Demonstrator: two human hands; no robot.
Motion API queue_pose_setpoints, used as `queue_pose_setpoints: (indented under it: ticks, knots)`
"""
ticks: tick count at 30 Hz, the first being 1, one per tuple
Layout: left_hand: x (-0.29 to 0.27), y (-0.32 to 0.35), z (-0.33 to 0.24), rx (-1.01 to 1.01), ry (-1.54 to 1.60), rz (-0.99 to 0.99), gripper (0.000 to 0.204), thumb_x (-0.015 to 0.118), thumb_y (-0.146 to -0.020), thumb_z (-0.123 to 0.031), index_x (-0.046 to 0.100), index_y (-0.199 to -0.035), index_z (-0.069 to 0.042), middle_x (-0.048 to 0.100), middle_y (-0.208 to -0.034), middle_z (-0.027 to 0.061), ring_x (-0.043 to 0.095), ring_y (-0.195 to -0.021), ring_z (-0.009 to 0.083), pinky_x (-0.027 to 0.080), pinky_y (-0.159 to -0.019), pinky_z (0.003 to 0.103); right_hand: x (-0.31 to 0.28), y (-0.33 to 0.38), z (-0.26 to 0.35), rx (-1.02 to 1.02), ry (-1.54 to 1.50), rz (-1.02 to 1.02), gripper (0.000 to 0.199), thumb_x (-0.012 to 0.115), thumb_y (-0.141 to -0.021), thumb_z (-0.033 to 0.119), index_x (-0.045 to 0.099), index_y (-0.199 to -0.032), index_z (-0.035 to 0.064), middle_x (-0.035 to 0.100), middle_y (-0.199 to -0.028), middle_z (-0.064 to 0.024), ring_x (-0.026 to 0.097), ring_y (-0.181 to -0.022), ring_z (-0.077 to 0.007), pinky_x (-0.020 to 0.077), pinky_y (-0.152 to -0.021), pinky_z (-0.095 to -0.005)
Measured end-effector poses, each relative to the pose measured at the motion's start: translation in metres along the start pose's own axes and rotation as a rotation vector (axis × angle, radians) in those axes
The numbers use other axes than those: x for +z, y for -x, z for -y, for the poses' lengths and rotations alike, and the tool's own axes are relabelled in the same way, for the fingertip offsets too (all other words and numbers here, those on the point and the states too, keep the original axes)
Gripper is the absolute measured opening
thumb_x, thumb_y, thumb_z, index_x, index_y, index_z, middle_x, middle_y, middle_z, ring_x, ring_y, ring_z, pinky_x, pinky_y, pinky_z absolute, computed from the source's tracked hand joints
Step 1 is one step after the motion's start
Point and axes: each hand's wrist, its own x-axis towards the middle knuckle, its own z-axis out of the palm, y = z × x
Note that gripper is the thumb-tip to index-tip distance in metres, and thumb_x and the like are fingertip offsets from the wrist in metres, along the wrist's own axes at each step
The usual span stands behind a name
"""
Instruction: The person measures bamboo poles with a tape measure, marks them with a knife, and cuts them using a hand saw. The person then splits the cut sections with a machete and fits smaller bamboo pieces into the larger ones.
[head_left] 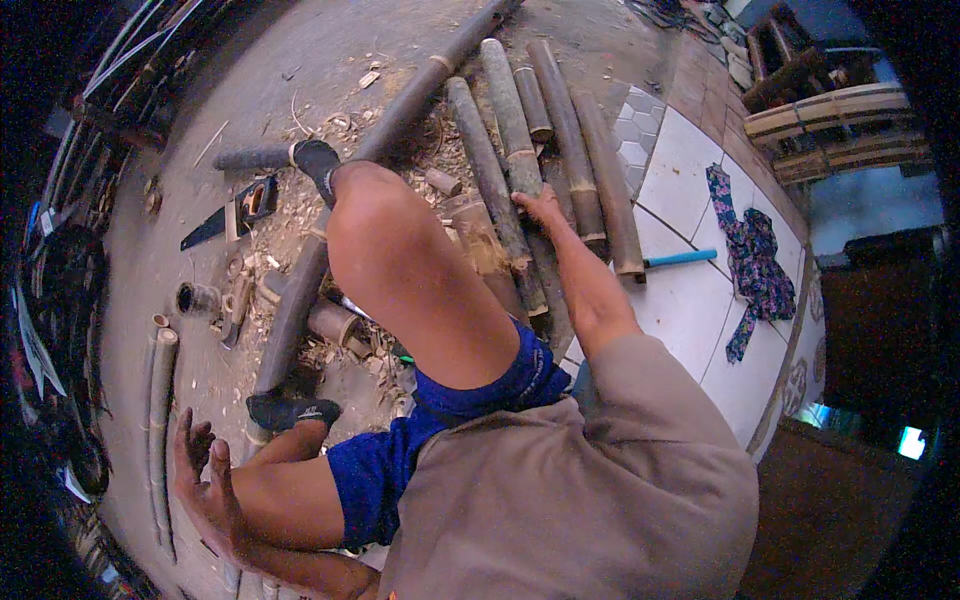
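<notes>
My right hand (542, 207) is closed around the near end of a thick, greyish bamboo length (506, 105). This piece lies among several cut bamboo lengths, with a mottled bamboo piece (483, 165) to its left and a brown bamboo piece (608, 185) farther right. At the lower left, my left hand (207, 485) is raised beside my bent leg, its fingers apart and nothing in it. A long dark bamboo pole (412, 103) runs diagonally under my raised leg, from the far middle toward my lower foot.
A handsaw (218, 226) lies on the floor amid wood shavings (300, 200). Thin bamboo poles (160, 420) lie at left. On the white tiles (672, 318) are a blue rod (682, 258) and a floral cloth (755, 262). A slatted wooden bench (835, 125) stands far right.
</notes>
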Motion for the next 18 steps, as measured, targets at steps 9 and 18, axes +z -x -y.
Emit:
queue_pose_setpoints:
  ticks: [9,18]
  knots:
    - [-0.012,0.014,-0.005,-0.032,-0.089,-0.049,0.059,0.067,-0.093,-0.034,0.054,-0.142,-0.004,0.067,-0.122,0.022,0.063,-0.112,0.0308,0.047,-0.1,0.042,-0.056,0.124,0.124,0.457,-1.046,0.659,0.063,0.072,-0.088,0.045,0.056,-0.132,0.0046,0.071,-0.105,-0.0151,0.07,-0.092,-0.0295,0.059,-0.08,-0.0468]
    - [-0.047,-0.015,-0.008,0.165,-0.365,0.14,0.066,0.081,-0.08,-0.016,0.056,-0.141,-0.009,0.067,-0.126,0.0171,0.064,-0.113,0.0303,0.048,-0.101,0.041,-0.092,0.146,0.176,0.12,-0.689,0.526,0.06,0.073,-0.087,0.041,0.058,-0.128,-0.0001,0.069,-0.107,-0.0149,0.069,-0.095,-0.0279,0.0607,-0.072,-0.0449]
